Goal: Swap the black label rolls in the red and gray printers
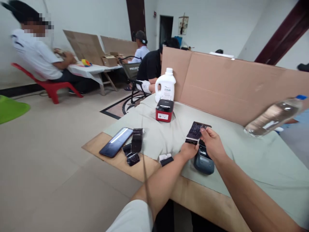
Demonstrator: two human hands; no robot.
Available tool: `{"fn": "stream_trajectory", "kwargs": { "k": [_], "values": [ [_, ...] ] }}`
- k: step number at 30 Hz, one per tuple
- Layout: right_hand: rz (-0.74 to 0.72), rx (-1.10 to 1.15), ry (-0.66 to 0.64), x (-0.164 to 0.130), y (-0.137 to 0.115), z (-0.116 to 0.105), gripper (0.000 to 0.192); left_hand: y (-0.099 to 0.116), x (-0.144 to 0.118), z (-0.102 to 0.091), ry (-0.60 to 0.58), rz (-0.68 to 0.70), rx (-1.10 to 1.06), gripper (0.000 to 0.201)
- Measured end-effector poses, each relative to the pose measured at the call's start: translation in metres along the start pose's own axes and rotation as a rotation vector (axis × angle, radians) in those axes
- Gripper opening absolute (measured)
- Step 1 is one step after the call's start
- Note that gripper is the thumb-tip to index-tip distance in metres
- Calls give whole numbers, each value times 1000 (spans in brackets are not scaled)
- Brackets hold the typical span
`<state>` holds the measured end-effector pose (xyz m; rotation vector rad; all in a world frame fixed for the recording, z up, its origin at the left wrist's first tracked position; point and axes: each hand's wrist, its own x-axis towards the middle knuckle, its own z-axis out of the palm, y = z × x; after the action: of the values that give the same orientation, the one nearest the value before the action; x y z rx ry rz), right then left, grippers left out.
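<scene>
My right hand (212,141) pinches the right side of a dark printed strip (195,129), which looks like a label. At its lower, pale edge, my left hand (189,150) is closed on it, the fingertips partly hidden. Just beneath my hands, a dark blue-grey handheld device (204,163), like a small label printer, lies on the cloth. To the left is a small black-and-white piece (166,159). Farther left, curled black strips (136,141) lie beside a smartphone (116,141).
Behind my hands stand a red-and-black box (164,111) and a white jug (166,86). A cardboard screen (217,80) borders the table's far side. On the right, a water bottle (274,117) leans at a slant. Several other people sit beyond the table.
</scene>
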<state>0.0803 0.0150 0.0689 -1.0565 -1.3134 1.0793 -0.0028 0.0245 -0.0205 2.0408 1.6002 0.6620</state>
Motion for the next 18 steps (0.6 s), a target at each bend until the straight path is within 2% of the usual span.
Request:
{"fn": "stream_trajectory", "kwargs": {
  "k": [4, 7, 10, 18],
  "values": [
    [-19, 39, 155, 4, -2, -54, 38, -1, 1, -4, -42, 46, -46, 32],
    [19, 58, 239, 5, 9, -77, 42, 0, 1, -7, -54, 33, -60, 32],
    [65, 112, 266, 3, 18, -83, 43, 0, 1, -7, -53, 26, -65, 32],
    [107, 206, 203, -10, 22, -70, 38, -2, 3, -5, -54, 66, -44, 34]
  ]
}}
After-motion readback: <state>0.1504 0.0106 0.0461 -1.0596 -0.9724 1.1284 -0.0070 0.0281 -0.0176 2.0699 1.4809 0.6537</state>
